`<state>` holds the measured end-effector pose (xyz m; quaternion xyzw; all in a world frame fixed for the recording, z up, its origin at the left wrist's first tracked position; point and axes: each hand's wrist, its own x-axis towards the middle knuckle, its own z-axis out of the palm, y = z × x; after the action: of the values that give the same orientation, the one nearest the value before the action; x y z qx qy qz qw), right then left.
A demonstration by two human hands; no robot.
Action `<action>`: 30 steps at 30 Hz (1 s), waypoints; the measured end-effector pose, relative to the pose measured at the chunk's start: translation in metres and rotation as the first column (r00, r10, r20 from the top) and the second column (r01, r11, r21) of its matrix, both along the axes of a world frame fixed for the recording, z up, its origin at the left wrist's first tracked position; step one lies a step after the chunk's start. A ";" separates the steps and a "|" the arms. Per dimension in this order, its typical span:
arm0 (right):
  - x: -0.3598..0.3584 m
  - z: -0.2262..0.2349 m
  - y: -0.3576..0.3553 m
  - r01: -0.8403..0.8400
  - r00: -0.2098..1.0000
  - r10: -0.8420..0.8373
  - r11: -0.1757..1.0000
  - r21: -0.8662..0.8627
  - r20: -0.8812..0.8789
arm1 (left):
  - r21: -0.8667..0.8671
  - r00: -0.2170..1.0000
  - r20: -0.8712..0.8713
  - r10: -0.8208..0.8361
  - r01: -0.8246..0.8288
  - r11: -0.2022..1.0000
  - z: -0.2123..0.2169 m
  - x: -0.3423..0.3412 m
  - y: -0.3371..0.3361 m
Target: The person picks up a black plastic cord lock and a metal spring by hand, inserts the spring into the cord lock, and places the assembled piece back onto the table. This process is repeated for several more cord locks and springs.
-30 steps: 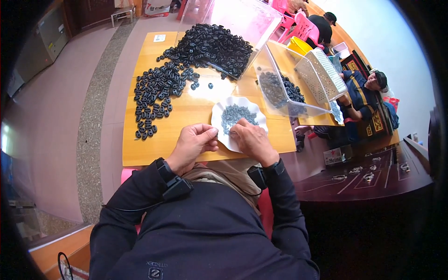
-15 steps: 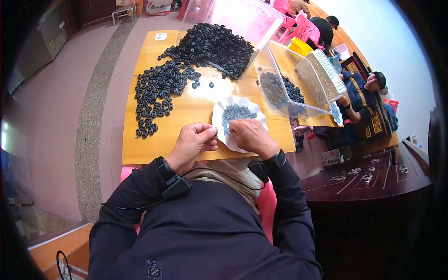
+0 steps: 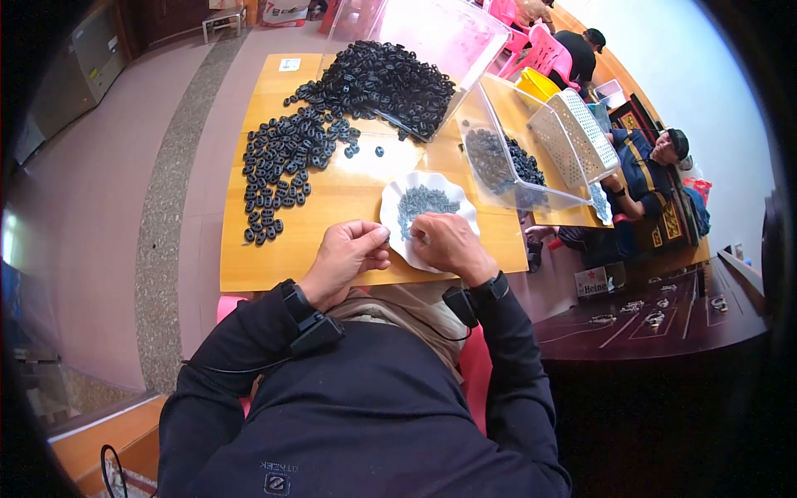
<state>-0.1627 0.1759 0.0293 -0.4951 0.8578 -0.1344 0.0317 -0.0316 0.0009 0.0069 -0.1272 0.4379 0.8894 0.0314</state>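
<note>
A scalloped white plate (image 3: 471,216) holds a heap of small grey, screw-like pieces (image 3: 427,199). Over its near part, my right hand (image 3: 452,245) has its fingertips pinched together, and whatever may be in them is hidden. Just left of the plate, my left hand (image 3: 349,253) pinches a small black part between thumb and index finger; only a dark edge of it shows. Black oval parts with two holes (image 3: 274,170) lie loose across the left of the wooden table (image 3: 332,207), spreading from a large heap (image 3: 386,79) at the far side.
A clear bin lying on its side (image 3: 448,25) stands behind the heap. Right of the plate is a clear box (image 3: 573,199) with more black parts, then a white perforated basket (image 3: 581,133). Another person (image 3: 643,174) sits at the right, near a dark table (image 3: 664,324).
Both hands keep nearly the same places and poses. My right fingers have shifted slightly over the plate, and the whole view has moved a little.
</note>
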 end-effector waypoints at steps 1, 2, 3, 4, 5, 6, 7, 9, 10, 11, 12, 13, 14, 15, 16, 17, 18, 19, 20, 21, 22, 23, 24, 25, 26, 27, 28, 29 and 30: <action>0.000 -0.001 0.001 -0.006 1.000 0.006 0.999 -0.033 -0.007 | -0.003 1.000 0.001 0.006 -0.006 1.000 0.000 0.000 0.000; 0.001 -0.001 0.001 -0.012 1.000 0.011 0.998 -0.066 -0.015 | -0.005 1.000 0.003 0.011 -0.011 1.000 0.000 0.000 0.000; 0.001 -0.001 0.001 -0.013 1.000 0.012 0.998 -0.067 -0.016 | -0.006 1.000 0.002 0.012 -0.012 1.000 0.000 0.000 0.000; 0.001 -0.001 0.002 -0.018 1.000 0.016 0.992 -0.127 -0.014 | -0.004 1.000 0.002 0.010 -0.010 1.000 -0.001 0.000 0.000; 0.002 0.000 0.002 -0.022 1.000 0.020 0.982 -0.186 -0.013 | -0.001 1.000 0.002 0.007 -0.007 1.000 -0.001 0.000 0.000; 0.002 -0.001 0.003 -0.023 1.000 0.021 0.982 -0.186 -0.014 | -0.001 1.000 0.002 0.008 -0.008 1.000 -0.001 0.000 0.000; 0.003 -0.001 0.004 0.002 1.000 0.000 0.972 -0.234 0.008 | 0.001 1.000 -0.004 0.012 -0.012 1.000 -0.001 0.000 0.000; 0.003 -0.003 0.007 0.027 0.999 -0.020 0.959 -0.281 0.030 | 0.004 1.000 -0.009 0.015 -0.015 1.000 0.000 0.000 0.001; 0.003 -0.004 0.009 0.051 0.996 -0.021 0.935 -0.352 0.090 | 0.000 1.000 -0.013 0.012 -0.012 1.000 0.000 0.000 0.001; 0.003 -0.006 0.011 0.080 0.989 -0.018 0.905 -0.419 0.149 | -0.004 1.000 -0.018 0.009 -0.009 1.000 0.001 0.000 0.001; 0.002 -0.008 0.013 0.080 0.989 -0.019 0.904 -0.420 0.148 | -0.004 1.000 -0.018 0.008 -0.008 1.000 0.001 0.000 0.002; 0.002 -0.011 0.016 0.147 0.964 -0.022 0.874 -0.464 0.264 | -0.014 0.999 -0.035 -0.002 0.001 1.000 0.001 0.000 0.002; 0.002 -0.013 0.018 0.218 0.927 -0.018 0.839 -0.498 0.375 | -0.024 0.999 -0.052 -0.013 0.011 1.000 0.001 0.000 0.003; 0.005 -0.014 0.019 0.218 0.927 -0.018 0.839 -0.499 0.375 | -0.025 0.999 -0.052 -0.013 0.011 1.000 0.002 0.000 0.003; 0.008 -0.015 0.019 0.323 0.840 0.001 0.803 -0.501 0.543 | -0.032 0.998 -0.055 -0.015 0.013 0.999 0.003 0.000 0.003; 0.010 -0.015 0.019 0.426 0.723 0.032 0.766 -0.481 0.691 | -0.038 0.998 -0.058 -0.017 0.015 0.999 0.003 0.000 0.003; 0.013 -0.015 0.020 0.427 0.723 0.032 0.765 -0.482 0.690 | -0.039 0.998 -0.058 -0.019 0.017 0.999 0.003 0.000 0.004; 0.015 -0.015 0.020 0.419 0.718 0.053 0.762 -0.493 0.694 | -0.046 0.998 -0.059 -0.027 0.024 0.999 0.001 0.000 0.004; 0.017 -0.015 0.021 0.412 0.714 0.075 0.759 -0.504 0.696 | -0.053 0.998 -0.060 -0.035 0.032 0.998 0.000 0.000 0.005; 0.017 -0.015 0.022 0.413 0.715 0.075 0.758 -0.506 0.695 | -0.055 0.997 -0.061 -0.036 0.033 0.998 0.000 0.000 0.005; 0.016 -0.016 0.023 0.411 0.721 0.075 0.754 -0.512 0.689 | -0.058 0.997 -0.056 -0.047 0.044 0.997 0.000 0.000 0.007; 0.016 -0.016 0.023 0.409 0.727 0.075 0.751 -0.518 0.683 | -0.061 0.997 -0.050 -0.057 0.054 0.997 0.000 0.000 0.008; 0.018 -0.017 0.023 0.407 0.726 0.078 0.751 -0.519 0.683 | -0.061 0.997 -0.050 -0.054 0.051 0.997 0.000 0.000 0.008; 0.020 -0.017 0.022 0.410 0.711 0.124 0.727 -0.551 0.692 | -0.069 0.997 -0.047 -0.069 0.065 0.996 0.000 -0.001 0.009; 0.023 -0.017 0.020 0.413 0.696 0.169 0.701 -0.582 0.698 | -0.075 0.996 -0.043 -0.083 0.079 0.994 -0.001 -0.001 0.010; 0.030 -0.015 0.019 0.413 0.694 0.169 0.702 -0.580 0.700 | -0.074 0.996 -0.041 -0.082 0.078 0.994 0.001 0.000 0.010; 0.037 -0.011 0.015 0.390 0.691 0.200 0.706 -0.591 0.695 | -0.041 0.991 -0.050 -0.120 0.118 0.992 0.004 0.001 0.010; 0.043 -0.009 0.012 0.367 0.686 0.231 0.710 -0.601 0.690 | -0.008 0.986 -0.059 -0.158 0.158 0.987 0.006 0.001 0.010; 0.047 -0.009 0.009 0.368 0.684 0.231 0.710 -0.600 0.692 | -0.008 0.986 -0.058 -0.158 0.158 0.987 0.008 0.002 0.011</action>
<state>-0.1154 0.1851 0.0202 -0.3377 0.6740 -0.6339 0.1726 -0.0292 0.0116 0.0149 -0.0663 0.4487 0.8868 0.0888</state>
